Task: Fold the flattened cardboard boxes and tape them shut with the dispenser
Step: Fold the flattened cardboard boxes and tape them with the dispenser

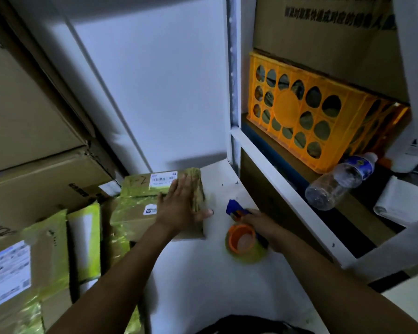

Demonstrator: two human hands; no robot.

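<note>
Head view, dim light.

- Left hand [184, 206], centre of frame: fingers straight and together, palm flat on the right end of a small taped box [140, 184]. That box sits on a larger taped box [130, 220], and the thumb reaches toward the counter [203, 273].
- Right hand [263, 227], right of centre: fingers wrapped round the tape dispenser [241, 237]. Its roll rests on the counter just beside the boxes, apart from them.
- Both boxes are folded up and banded in yellow-green tape, and the top one carries a printed label.
- Lower left of frame: more taped parcels [22, 273], labelled and pushed close together. Large plain cartons [22, 116] are stacked above them.
- Right side: an orange crate [299, 116] and a plastic bottle [340, 182] lying on a shelf [287, 179].

Progress, as a judgement: several boxes look finished, formed and sealed. The flat palm suggests the tape on the top box is being smoothed, or the box steadied, at the close of one sealing. No flattened cardboard shows anywhere in frame, so how many boxes remain cannot be told. Whether the hidden faces are taped cannot be told either.
</note>
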